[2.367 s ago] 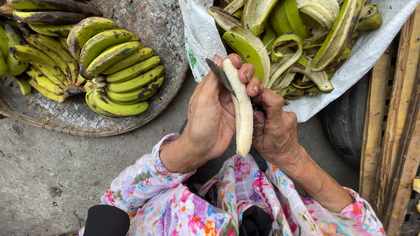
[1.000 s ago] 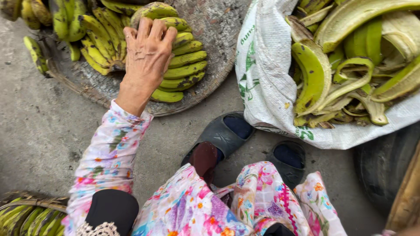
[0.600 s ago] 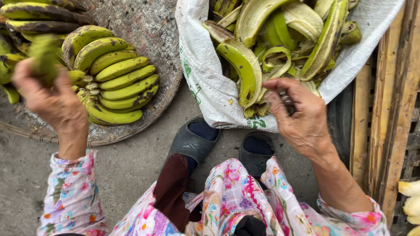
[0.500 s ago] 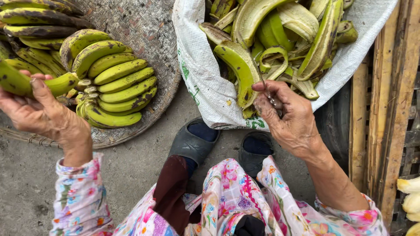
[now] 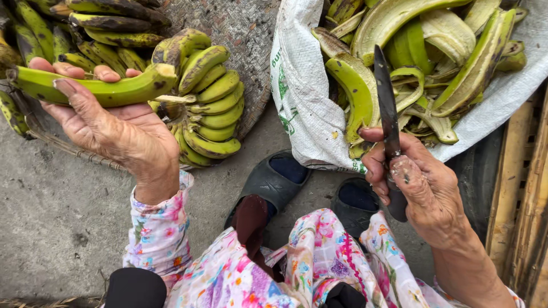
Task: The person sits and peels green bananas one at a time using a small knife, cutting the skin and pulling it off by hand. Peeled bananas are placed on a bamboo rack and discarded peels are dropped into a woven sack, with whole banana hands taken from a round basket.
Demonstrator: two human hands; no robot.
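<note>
The left hand [image 5: 114, 128] is gripping a single green banana [image 5: 91, 85], fingers curled under it and thumb lying along its top, so the fruit is lying crosswise with its cut stem end pointing toward the woven basket [image 5: 240, 34]. That basket is the landmark here: the held banana is hovering just over its near rim, above the bunches of green bananas [image 5: 208, 108] still sitting in it. To the right of the basket, well apart from the left hand, the right hand [image 5: 419, 191] is clenching the dark handle of a knife [image 5: 388, 114], blade pointing up and away from the body toward the white sack [image 5: 308, 114] that is holding a heap of banana peels [image 5: 422, 68].

The main risk is sitting in that blade. It is standing bare and upright while the right thumb is resting near its base, so a slip of the grip could be sending the edge into the thumb or forefinger. If the two hands are coming together, the left fingers wrapping under the banana are lying exposed to a cut that runs through the skin. Sap on the knife hand may be making the handle slick. The dark sandals [image 5: 274, 182], just this side of the basket and below both hands, are leaving the feet in the path of a dropped knife. The banana itself looks firmly held, though a loosened grip could be dropping it onto the concrete floor [image 5: 51, 228].
</note>
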